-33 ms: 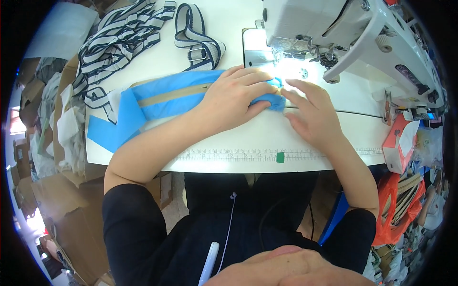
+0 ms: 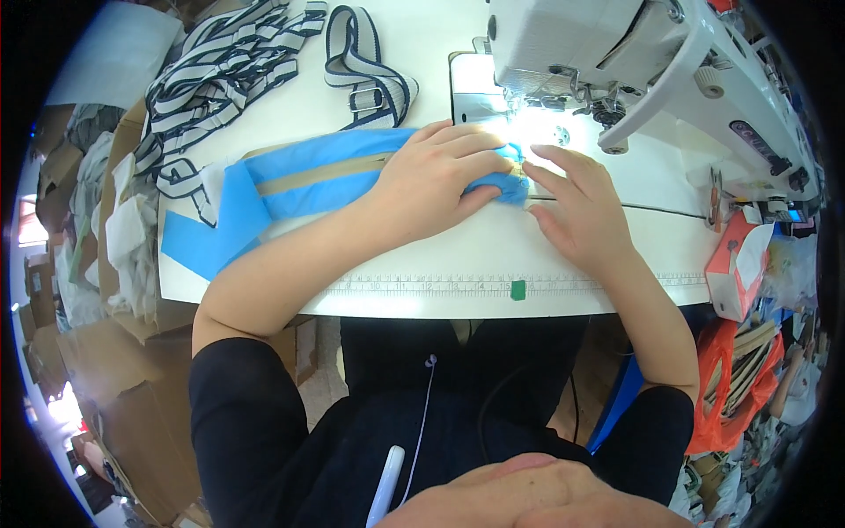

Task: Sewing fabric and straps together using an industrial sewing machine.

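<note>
The left hand [image 2: 436, 180] lay palm down over a long blue cloth [image 2: 312, 207], its fingers together and its thumb along the near edge; whether the fingers pinched the cloth, I cannot tell. The right hand [image 2: 576, 207] was open, with bent fingers spread and the thumb apart, and its fingertips were close to the right end of the cloth. If they touched it, this is also not clear.

The cloth was on the white desk [image 2: 422, 251], with its right end just beside the lit needle area of a white sewing machine [image 2: 576, 44]. A beige band [image 2: 321, 178] ran along its middle, and its left end was folded at an angle. Behind the cloth lay one striped strap [image 2: 383, 77] with a metal buckle [image 2: 364, 99], and farther to the left was a heap of similar straps [image 2: 211, 79]. A ruler [image 2: 440, 286] followed the near edge of the desk, and a small green piece [image 2: 518, 290] was on it.
</note>
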The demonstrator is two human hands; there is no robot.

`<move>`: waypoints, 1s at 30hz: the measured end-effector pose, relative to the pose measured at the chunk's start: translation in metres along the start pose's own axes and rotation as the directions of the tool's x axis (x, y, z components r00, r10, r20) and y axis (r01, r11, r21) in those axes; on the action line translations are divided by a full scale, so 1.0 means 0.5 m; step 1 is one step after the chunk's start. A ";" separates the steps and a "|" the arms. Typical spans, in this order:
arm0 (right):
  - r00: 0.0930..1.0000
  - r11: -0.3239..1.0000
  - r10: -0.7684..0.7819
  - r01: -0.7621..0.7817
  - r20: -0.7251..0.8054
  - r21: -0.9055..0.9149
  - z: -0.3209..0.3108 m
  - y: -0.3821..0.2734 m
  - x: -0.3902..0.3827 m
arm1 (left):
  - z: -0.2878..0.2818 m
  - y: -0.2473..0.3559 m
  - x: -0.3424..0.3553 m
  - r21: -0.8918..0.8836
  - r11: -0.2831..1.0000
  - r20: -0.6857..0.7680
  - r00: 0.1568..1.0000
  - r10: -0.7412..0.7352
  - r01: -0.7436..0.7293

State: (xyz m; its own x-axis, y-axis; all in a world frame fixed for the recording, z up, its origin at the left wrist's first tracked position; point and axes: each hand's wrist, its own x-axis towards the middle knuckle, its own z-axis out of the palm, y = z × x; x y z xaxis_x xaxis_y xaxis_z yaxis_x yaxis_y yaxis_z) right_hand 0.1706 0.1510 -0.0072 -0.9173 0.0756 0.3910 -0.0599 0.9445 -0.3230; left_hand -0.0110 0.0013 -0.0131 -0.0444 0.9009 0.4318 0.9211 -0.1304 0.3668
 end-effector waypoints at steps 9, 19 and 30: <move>0.990 1.000 -0.022 0.020 0.142 0.020 -0.009 0.028 0.044 | 0.001 -0.007 -0.001 0.012 1.000 0.015 1.000 0.002 -0.002; 0.998 0.999 -0.029 0.031 0.047 -0.040 0.023 0.025 0.045 | 0.021 -0.018 -0.007 -0.026 1.000 -0.013 1.000 0.010 -0.011; 0.997 0.999 0.013 -0.010 0.070 -0.051 0.030 0.034 0.033 | -0.151 0.056 -0.088 -0.007 1.000 0.050 0.999 -0.018 0.019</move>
State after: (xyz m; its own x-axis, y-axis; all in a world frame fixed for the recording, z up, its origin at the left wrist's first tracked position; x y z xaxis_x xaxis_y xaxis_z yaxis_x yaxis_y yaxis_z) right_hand 0.1486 0.1634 -0.0192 -0.9432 0.0655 0.3256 -0.0311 0.9587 -0.2828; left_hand -0.0125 -0.0731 0.0402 -0.0420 0.9226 0.3834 0.9174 -0.1164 0.3806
